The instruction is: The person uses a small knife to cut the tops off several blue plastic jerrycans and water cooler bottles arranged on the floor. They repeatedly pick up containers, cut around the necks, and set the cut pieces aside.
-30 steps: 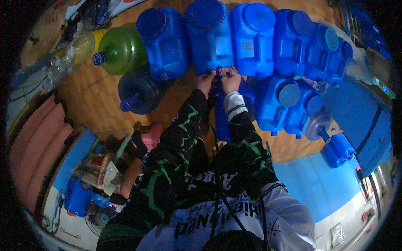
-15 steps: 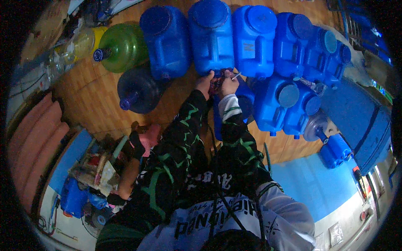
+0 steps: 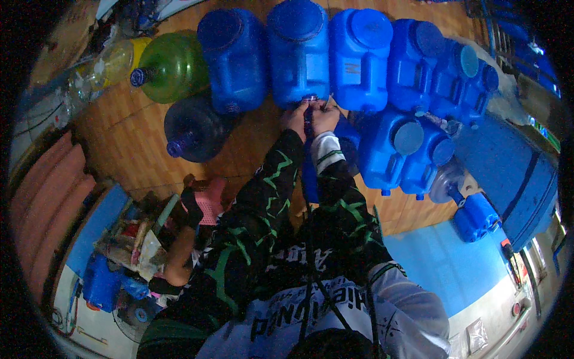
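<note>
Blue jug [image 3: 299, 60]; neighbour jug [image 3: 236, 72] close left, green bottle [image 3: 176, 69] beyond.

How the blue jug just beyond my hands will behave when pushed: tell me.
The blue jug would probably slide or tip rather than roll, since its body is boxy. Its moulded walls look stiff, so it should barely flex. Opaque sides hide any contents, so weight can't be judged.
</note>
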{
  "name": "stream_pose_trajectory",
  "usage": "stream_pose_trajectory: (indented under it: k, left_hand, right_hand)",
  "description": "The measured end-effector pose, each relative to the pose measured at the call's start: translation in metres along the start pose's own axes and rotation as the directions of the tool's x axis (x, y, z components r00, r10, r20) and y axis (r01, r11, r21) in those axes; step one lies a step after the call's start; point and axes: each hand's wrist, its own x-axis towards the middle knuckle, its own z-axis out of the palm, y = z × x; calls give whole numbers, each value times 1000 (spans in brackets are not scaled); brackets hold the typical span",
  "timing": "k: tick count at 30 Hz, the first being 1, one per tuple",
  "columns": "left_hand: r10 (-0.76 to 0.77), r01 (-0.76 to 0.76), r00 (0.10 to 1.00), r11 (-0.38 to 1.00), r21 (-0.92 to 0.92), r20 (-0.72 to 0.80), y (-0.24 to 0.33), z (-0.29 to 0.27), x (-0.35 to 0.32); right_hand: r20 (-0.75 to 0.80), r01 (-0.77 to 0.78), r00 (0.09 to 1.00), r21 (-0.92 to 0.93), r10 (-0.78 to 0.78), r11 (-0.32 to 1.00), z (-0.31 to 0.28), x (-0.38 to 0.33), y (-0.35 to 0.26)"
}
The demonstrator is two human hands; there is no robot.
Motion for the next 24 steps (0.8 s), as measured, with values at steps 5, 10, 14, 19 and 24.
stream_pose_trajectory:
  k: [5,10,14,19,24]
  left_hand:
    - [-29,34,997,996,-78,71,10,4,-16]
    - [-194,199,974,979,-42,113,33,17,-42]
    - [-200,223,970,959,177,-139,41,21,-51]
    - [-147,141,988,982,125,46,21,-3,-40]
    - [18,-53,991,966,254,135,6,-23,-28]
  right_hand:
    - [-123,89,986,-210,-117,974,6,-8,-9]
    - [-182,-71,982,-81,56,994,13,-9,-2]
    - [-199,-326,933,-108,301,939,15,-8,19]
    - [-136,-320,935,74,328,944,17,-8,53]
    - [-4,-445,894,97,447,890,24,-3,75]
